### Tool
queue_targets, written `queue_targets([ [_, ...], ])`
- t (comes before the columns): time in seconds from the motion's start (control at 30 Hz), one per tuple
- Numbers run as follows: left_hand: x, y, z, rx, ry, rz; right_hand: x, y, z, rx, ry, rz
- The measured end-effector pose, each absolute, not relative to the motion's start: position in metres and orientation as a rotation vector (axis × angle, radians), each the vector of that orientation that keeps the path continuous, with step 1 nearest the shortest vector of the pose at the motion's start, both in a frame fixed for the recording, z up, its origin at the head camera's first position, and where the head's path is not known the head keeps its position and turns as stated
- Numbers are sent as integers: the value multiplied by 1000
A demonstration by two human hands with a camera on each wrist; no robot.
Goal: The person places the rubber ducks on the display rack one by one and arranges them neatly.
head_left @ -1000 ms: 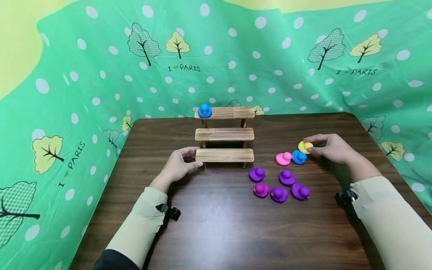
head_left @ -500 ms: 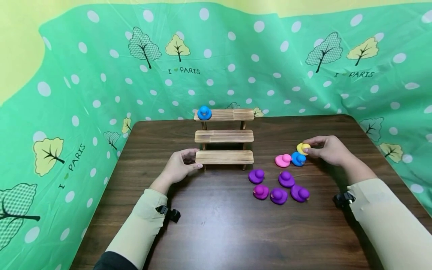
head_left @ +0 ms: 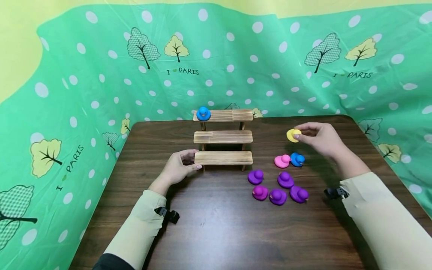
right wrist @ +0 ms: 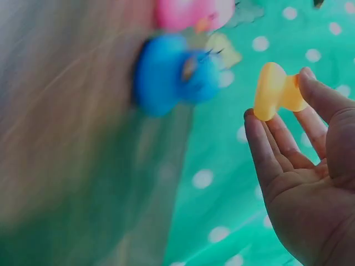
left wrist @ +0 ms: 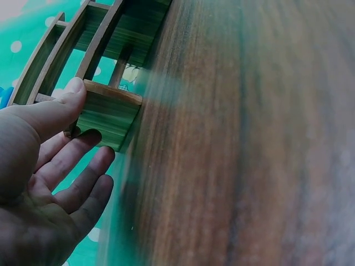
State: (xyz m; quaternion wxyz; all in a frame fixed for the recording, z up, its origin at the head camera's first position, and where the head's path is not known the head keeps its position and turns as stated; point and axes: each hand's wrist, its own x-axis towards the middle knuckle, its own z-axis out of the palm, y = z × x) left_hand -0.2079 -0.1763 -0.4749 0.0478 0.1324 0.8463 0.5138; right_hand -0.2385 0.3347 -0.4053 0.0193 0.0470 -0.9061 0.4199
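Observation:
My right hand [head_left: 320, 138] pinches a yellow rubber duck [head_left: 293, 135] between thumb and fingertips, lifted above the table behind the other ducks. The right wrist view shows the same yellow duck [right wrist: 269, 91] held at the fingertips. A three-tier wooden display stand [head_left: 223, 158] is gripped at the left end of its lowest step by my left hand [head_left: 177, 166]. In the left wrist view the thumb [left wrist: 73, 91] lies against the stand's end, with fingers behind. One blue duck [head_left: 203, 113] sits at the left of the top step.
Right of the stand, a pink duck [head_left: 281, 161] and a blue duck [head_left: 297, 159] sit side by side on the dark wooden table [head_left: 209, 232]. Nearer are several purple ducks [head_left: 285, 180] and a magenta duck [head_left: 260, 192]. A green printed cloth [head_left: 229, 56] hangs behind.
My right hand has lifted the yellow duck from beside the blue duck and carried it back and left. My left hand stays at the stand.

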Motion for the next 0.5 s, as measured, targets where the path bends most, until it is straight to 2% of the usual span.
queue_targets([
  [0.5, -210, -178, -477, 415, 2581, 1572, -262, 247, -346, 378, -2630, 1459],
])
